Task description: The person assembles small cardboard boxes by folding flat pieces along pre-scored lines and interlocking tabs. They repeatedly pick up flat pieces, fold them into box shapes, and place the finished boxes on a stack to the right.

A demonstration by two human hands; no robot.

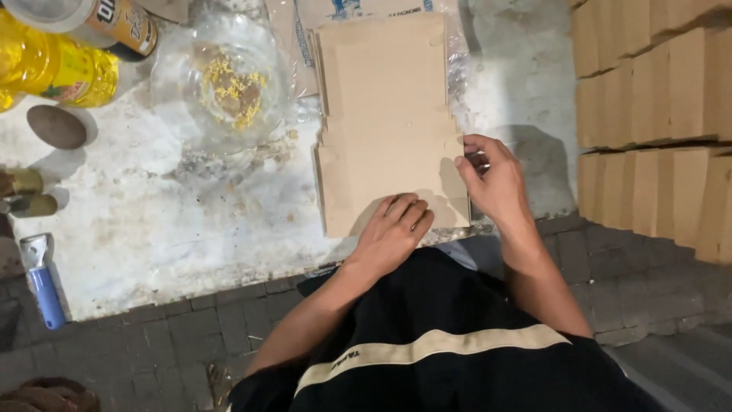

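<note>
- The person crouches over a flat brown cardboard blank (389, 114) that lies on a whitish, stained slab of floor (152, 221), its long side running away from them
- The left hand (393, 233) lies palm down on the near end of the cardboard, fingers (412, 214) curled loosely and pressing on the sheet; it grips nothing
- The right hand (492, 179) is at the right edge of the same sheet, thumb and fingertips pinched on the edge of the cardboard near a small notch; how firmly it grips I cannot quite tell, since the fingers hide the edge
- The two hands are close together, the right a little farther from the body than the left
- Just left of the cardboard stands a clear glass bowl (229, 84) with yellow crumbs in it, and more crumbs are scattered on the slab about it
- At the far left corner lie a yellow oil bottle (57, 72) and a tin can (114, 23) on its side; a dark rounded stone (56, 127) rests below them
- A scraper with a blue handle (42, 282) lies at the left edge
- Stacks of folded cardboard boxes (656, 130) are piled along the right side, well apart from the hands
- Grey paving bricks (152, 343) border the slab nearest the person
</note>
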